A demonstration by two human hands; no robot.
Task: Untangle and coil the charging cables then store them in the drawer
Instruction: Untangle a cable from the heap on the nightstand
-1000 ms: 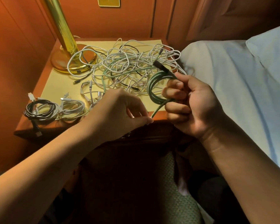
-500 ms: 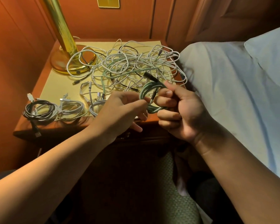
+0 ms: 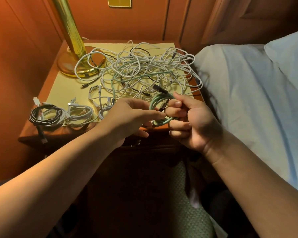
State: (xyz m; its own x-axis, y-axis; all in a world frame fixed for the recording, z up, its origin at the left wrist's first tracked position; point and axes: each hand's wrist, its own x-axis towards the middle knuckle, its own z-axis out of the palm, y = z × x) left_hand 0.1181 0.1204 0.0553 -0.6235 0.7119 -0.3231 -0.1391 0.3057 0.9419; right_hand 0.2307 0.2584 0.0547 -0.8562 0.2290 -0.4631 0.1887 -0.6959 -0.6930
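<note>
The green cable coil [image 3: 159, 109] is gripped by the right hand [image 3: 191, 121] so its loops are kept together; its loose end is pinched by the left hand [image 3: 132, 115] above the table [image 3: 65, 86], apparently for tucking.

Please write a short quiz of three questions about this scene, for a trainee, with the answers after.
1. True or false: the right hand holds a green coil.
2. Which thing stands at the back left of the nightstand? A) a clock B) a brass lamp C) a cup
3. Where do the finished coils lie?

Key
1. True; the left hand also pinches at the coil.
2. B.
3. At the front left edge: a black coil and white coils beside it, apart from the tangle.
</note>
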